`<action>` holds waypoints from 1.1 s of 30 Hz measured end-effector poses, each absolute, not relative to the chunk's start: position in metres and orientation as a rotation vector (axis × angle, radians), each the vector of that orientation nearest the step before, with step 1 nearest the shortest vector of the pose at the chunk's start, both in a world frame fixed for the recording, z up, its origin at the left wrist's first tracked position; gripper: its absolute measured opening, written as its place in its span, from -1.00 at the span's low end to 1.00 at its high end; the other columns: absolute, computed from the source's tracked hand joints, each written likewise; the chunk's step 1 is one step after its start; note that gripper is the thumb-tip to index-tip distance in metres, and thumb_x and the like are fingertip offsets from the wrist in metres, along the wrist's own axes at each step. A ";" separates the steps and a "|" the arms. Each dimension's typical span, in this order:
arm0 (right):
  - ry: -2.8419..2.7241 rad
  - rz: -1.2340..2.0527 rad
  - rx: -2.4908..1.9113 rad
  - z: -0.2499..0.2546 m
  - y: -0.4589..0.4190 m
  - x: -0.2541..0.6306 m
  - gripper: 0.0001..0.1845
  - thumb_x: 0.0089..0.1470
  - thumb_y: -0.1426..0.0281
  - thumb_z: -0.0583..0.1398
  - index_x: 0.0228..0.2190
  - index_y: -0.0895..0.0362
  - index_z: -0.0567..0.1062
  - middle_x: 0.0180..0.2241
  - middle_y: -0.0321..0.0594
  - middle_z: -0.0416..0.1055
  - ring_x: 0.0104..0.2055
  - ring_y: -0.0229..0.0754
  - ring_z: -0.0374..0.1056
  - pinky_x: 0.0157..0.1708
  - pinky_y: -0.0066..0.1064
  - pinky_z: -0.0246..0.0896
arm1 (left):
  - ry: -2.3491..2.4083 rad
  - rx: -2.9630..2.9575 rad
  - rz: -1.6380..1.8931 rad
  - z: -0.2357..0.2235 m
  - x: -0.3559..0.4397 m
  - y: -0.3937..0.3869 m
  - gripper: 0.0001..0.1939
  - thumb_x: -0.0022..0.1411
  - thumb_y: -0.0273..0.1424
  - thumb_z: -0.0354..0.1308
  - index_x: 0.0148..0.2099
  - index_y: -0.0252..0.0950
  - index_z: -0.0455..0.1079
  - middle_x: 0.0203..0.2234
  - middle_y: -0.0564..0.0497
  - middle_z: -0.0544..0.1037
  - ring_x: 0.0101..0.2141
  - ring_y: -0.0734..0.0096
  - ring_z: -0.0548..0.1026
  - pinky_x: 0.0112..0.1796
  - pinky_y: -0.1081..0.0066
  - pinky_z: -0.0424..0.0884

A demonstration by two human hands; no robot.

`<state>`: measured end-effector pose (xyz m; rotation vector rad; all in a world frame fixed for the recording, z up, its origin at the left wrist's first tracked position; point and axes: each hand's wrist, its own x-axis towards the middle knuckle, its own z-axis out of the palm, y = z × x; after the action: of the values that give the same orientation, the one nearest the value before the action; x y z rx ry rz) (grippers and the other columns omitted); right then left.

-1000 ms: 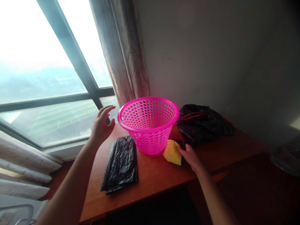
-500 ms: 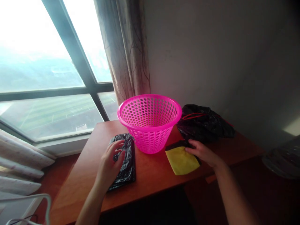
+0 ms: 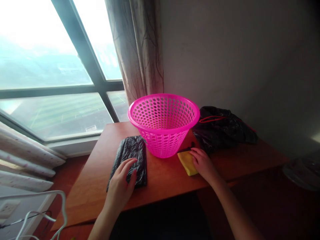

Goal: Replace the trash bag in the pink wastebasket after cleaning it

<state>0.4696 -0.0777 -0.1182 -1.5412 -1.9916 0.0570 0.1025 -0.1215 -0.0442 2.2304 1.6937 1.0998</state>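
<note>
A yellow cloth-like piece with a dark top edge (image 3: 187, 163) lies on the table to the right of a pink plastic basket (image 3: 163, 143). My right hand (image 3: 203, 164) is closed on its right side, with the fingertips near the dark edge and part of the piece hidden beneath the hand. A folded black plastic bag (image 3: 135, 150) lies flat left of the basket. Over its near part hovers my left hand (image 3: 122, 181), open, thumb and fingers apart with nothing between them. The basket stands upright between both hands and neither touches it.
Behind the yellow piece sits a crumpled black plastic bag with red drawstrings (image 3: 225, 130). The wooden table (image 3: 97, 170) ends at a front edge close to me. White cables or tubes (image 3: 63, 206) rise at lower left. Window and curtain (image 3: 146, 50) stand behind.
My right hand has shifted left over the yellow piece, which now shows narrower, its right part folded or covered. My left hand has come back towards the black bag's near end. The view shifted slightly.
</note>
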 end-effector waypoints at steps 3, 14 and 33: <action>-1.918 0.027 -1.609 -0.119 -0.070 0.479 -0.56 0.07 0.56 0.04 -0.11 0.15 0.60 -0.02 0.01 0.48 0.05 0.05 0.38 0.15 -0.03 0.27 | 1.720 2.258 1.075 -0.055 0.097 -0.125 -0.71 0.33 -0.30 0.04 0.07 -0.12 0.39 0.04 -0.09 0.52 -0.01 0.11 0.54 0.00 0.15 0.48; -1.735 0.175 -1.301 -0.093 -0.126 0.416 -0.65 0.21 0.47 0.07 -0.05 0.04 0.54 -0.10 -0.10 0.54 -0.01 0.01 0.43 0.07 -0.05 0.33 | 1.946 2.274 1.029 -0.064 0.077 -0.142 -0.67 0.32 -0.24 0.08 0.10 -0.15 0.38 0.10 -0.16 0.45 0.08 -0.02 0.44 0.09 -0.03 0.37; -2.156 0.452 -0.990 -0.080 -0.153 0.292 -0.19 -0.02 0.55 0.23 0.26 0.08 0.22 0.34 -0.03 0.08 0.36 0.11 0.00 0.27 0.06 0.12 | 1.455 1.001 1.450 -0.048 0.063 -0.174 -0.45 0.08 -0.21 0.33 0.11 -0.25 0.38 -0.01 -0.16 0.56 -0.17 0.17 0.59 -0.22 0.34 0.55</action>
<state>0.2921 -0.1532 -0.0797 -0.9897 -2.1557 0.4523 0.0634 -0.1736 -0.0478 1.0011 1.4553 1.4503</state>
